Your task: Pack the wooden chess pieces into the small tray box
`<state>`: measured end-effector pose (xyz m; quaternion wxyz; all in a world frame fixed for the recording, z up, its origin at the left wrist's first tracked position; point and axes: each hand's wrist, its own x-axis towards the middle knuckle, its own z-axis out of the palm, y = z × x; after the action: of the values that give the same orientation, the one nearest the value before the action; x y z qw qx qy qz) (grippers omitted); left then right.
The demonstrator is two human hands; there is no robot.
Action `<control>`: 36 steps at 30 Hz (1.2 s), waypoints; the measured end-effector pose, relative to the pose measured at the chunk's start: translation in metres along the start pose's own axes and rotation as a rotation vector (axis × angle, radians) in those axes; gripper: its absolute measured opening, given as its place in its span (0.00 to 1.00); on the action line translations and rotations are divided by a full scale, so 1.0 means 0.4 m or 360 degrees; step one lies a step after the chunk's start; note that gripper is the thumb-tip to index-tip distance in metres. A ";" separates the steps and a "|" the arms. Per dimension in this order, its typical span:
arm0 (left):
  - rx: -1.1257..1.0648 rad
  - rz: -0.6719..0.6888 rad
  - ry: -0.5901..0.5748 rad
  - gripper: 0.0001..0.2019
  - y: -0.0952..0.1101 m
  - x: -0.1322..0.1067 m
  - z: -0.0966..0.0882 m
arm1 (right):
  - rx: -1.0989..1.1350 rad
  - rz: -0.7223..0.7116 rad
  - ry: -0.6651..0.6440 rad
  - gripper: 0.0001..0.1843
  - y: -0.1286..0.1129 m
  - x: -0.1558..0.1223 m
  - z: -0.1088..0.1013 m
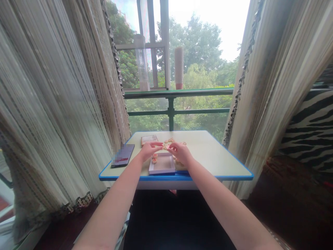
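Several round, pale Chinese chess pieces (170, 140) with coloured markings lie on the table beyond my hands. My left hand (150, 150) is above the left back corner of a shallow white box (161, 171), its fingers stretched out and the thumb apart. My right hand (180, 152) is at the box's right back corner, thumb and fingers pinched on a Chinese chess piece (168, 147). Inside the box, along its left wall, sit two red-marked pieces (154, 161). More pieces are partly hidden beneath my right hand.
The pale table (215, 158) has a blue edge. A dark tablet-like device (124, 155) lies at its left, and a small flat box (149, 139) lies farther back. Behind stand a green railing (200, 92) and a stack of cups (179, 67). Curtains hang on both sides.
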<state>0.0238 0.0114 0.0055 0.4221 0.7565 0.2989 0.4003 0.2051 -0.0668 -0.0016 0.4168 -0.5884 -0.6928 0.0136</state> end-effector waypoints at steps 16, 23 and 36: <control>0.0079 0.0007 -0.0286 0.21 0.004 -0.006 -0.005 | 0.0141 -0.0325 0.0142 0.13 0.006 -0.007 0.024; -0.0003 -0.0007 -0.0338 0.21 0.005 -0.006 -0.002 | 0.0146 -0.0318 0.0112 0.09 0.003 -0.005 0.024; 0.0003 -0.0028 -0.0284 0.19 0.006 -0.003 -0.009 | 0.0133 -0.0305 0.0016 0.09 -0.006 -0.002 0.025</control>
<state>0.0202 0.0107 0.0084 0.4498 0.7869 0.2670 0.3274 0.1973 -0.0636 -0.0074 0.4439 -0.5015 -0.7426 -0.0005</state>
